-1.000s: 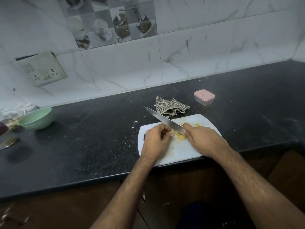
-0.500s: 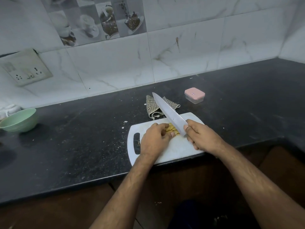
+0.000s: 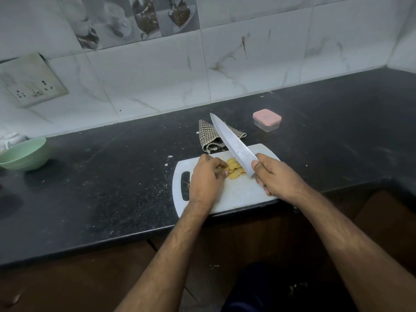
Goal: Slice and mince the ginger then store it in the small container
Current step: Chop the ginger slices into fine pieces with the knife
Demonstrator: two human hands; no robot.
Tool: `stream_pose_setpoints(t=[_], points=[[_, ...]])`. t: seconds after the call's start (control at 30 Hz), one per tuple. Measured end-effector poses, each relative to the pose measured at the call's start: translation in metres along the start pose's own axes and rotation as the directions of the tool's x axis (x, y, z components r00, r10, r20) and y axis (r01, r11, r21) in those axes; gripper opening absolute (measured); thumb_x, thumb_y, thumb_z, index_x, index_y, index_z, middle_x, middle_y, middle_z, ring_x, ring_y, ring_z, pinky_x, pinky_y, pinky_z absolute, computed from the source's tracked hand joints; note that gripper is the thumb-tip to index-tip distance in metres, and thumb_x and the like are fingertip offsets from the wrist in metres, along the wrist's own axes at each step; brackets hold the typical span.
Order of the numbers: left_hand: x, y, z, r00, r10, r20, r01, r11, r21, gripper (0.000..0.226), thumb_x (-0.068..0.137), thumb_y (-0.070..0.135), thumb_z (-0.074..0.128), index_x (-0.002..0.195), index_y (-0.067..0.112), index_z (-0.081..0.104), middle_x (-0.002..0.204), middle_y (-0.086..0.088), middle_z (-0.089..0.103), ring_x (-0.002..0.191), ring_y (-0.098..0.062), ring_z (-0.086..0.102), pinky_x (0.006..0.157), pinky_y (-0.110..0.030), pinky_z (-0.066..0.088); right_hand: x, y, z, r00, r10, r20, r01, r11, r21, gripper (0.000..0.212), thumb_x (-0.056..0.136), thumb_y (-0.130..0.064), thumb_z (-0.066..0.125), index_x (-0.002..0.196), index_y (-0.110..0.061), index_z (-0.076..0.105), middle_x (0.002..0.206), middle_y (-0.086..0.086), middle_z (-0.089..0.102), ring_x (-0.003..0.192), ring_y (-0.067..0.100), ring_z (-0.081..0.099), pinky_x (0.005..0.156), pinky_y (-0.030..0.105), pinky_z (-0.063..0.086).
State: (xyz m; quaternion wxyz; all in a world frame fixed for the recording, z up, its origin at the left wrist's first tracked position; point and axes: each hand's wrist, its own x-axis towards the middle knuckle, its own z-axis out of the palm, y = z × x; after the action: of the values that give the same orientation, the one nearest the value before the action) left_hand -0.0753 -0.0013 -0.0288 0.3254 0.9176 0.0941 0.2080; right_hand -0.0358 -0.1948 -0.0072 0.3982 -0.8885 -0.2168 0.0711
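- The black counter [image 3: 112,176] ran across the view under a pale marbled tile wall [image 3: 157,75], with a switch plate [image 3: 31,81] on the wall at about ten o'clock.
- A white cutting board [image 3: 238,194] lay at the counter's near edge, close to the centre, its handle slot toward nine o'clock.
- A pale green bowl [image 3: 22,154] stood well apart from the board at nine o'clock, near the frame's left edge.
- The knife [image 3: 231,143] was held by the right hand [image 3: 276,179], fingers curled round the hidden handle and thumb against the blade's base; the blade pointed toward eleven o'clock, its tip over the cloth and its heel down by the slices.
- The left hand [image 3: 206,179] rested on the board with fingers curled, gripping a small end piece of ginger; how much of it remained I could not tell.
- A checked cloth [image 3: 211,140] lay crumpled just beyond the board at twelve o'clock.
- The small container [image 3: 266,120], clear with a pink lid on, sat at one o'clock from the board, apart from it.
- The ginger slices [image 3: 234,168], yellow, lay in a loose pile on the board between the two hands, touching the left fingertips.
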Motion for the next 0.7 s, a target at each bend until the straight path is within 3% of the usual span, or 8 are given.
stream_pose_setpoints(t=[0.23,0.4,0.57,0.7], points=[[-0.0033,0.0031,-0.0008,1.0,-0.015,-0.013,0.014,0.997,-0.073,0.003,0.099,0.019,0.064,0.1,0.021,0.065,0.092,0.011,0.067,0.075,-0.008,0.057,0.07,-0.029,0.046,0.0025,0.0036,-0.0006,0.999,-0.003,0.037,0.001,0.998,0.062,0.025,0.105,-0.046,0.038,0.096,-0.032,0.056,0.073,-0.003,0.062,0.055,0.011,0.058,0.066,0.039,0.057],[-0.0067,0.0018,-0.002,0.994,-0.02,-0.107,0.004,0.99,-0.144,0.014,0.101,0.01,0.056,0.111,0.019,0.06,0.095,0.008,0.067,0.081,-0.003,0.06,0.07,-0.02,0.046,0.0017,0.0047,-0.0009,0.998,0.008,0.059,-0.016,0.99,0.14,0.021,0.106,-0.043,0.039,0.101,-0.035,0.057,0.071,-0.002,0.059,0.055,0.01,0.055,0.062,0.03,0.053],[-0.0071,-0.0001,-0.0057,0.993,-0.013,-0.115,-0.009,0.981,-0.192,0.027,0.097,0.001,0.052,0.114,0.022,0.05,0.094,0.006,0.062,0.083,-0.005,0.061,0.068,-0.01,0.041,0.0025,0.0046,0.0004,0.999,-0.002,0.053,-0.005,0.989,0.146,0.02,0.106,-0.044,0.038,0.103,-0.039,0.057,0.071,-0.003,0.059,0.055,0.01,0.055,0.065,0.033,0.054],[-0.0068,-0.0051,-0.0063,0.989,-0.066,-0.135,0.032,0.97,-0.239,0.024,0.098,0.002,0.052,0.112,0.022,0.051,0.094,0.006,0.063,0.082,-0.005,0.059,0.069,-0.013,0.042,0.0016,0.005,0.0007,0.999,0.0,0.043,-0.006,0.99,0.138,0.021,0.106,-0.044,0.038,0.101,-0.037,0.058,0.07,-0.004,0.059,0.055,0.01,0.056,0.066,0.036,0.055]])
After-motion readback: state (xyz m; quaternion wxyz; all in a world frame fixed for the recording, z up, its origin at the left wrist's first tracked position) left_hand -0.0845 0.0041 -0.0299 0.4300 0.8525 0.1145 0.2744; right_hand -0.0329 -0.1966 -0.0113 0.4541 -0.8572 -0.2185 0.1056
